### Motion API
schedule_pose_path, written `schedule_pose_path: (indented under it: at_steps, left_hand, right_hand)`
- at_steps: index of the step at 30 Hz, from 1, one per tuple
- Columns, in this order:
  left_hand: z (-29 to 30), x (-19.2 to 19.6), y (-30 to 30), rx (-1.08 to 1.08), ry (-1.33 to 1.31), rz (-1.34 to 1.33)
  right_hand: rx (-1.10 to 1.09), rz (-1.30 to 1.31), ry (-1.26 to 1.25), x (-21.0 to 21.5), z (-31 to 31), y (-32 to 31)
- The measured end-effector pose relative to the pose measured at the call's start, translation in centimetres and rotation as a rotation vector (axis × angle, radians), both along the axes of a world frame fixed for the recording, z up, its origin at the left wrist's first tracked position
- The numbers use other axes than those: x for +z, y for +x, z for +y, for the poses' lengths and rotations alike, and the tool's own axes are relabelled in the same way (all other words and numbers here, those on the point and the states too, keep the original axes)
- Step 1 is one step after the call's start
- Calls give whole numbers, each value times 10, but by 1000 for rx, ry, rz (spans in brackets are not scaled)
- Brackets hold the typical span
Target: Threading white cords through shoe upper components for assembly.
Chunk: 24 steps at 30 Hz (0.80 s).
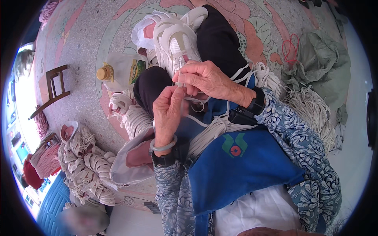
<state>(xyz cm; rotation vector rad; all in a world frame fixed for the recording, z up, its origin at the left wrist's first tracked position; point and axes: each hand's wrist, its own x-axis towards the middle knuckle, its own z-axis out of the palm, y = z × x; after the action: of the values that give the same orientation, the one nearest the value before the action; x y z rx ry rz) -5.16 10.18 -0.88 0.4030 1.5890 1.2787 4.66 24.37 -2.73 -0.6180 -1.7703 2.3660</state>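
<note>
My left hand [168,112] and my right hand [210,80] meet above my lap, both pinching a thin white shoelace [180,83] between thumb and fingers. A loop of lace hangs below the right fingers. Just beyond my hands lies a white and beige sneaker upper [175,41], the top one of several nested uppers resting by my dark-trousered legs. Exactly how the lace passes through the eyelets is hidden by the fingers. A bundle of white laces [220,128] crosses my lap, on top of my blue apron [236,171].
A clear jug with a yellow cap [124,74] lies left of my knee. More strung sneaker uppers [92,167] are piled at left, near a wooden chair [57,88] and a person [84,220]. Loose laces [309,112] and a green cloth bag [325,65] lie at right.
</note>
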Motion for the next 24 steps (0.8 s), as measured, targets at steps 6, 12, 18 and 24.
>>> schedule_pose_path:
  at_steps: [6, 12, 18, 24]
  left_hand:
    - [48, -1, -48, 134, -22, 618]
    - [91, -62, -65, -241, -173, 885]
    - [95, -68, -76, -207, -166, 730]
    - [104, -76, -86, -158, -190, 714]
  right_hand:
    - [150, -51, -176, 35, 15, 2]
    - [144, 31, 419, 41, 45, 14]
    - [197, -75, 1032, 103, 90, 49]
    - [-219, -385, 1330, 200, 144, 145]
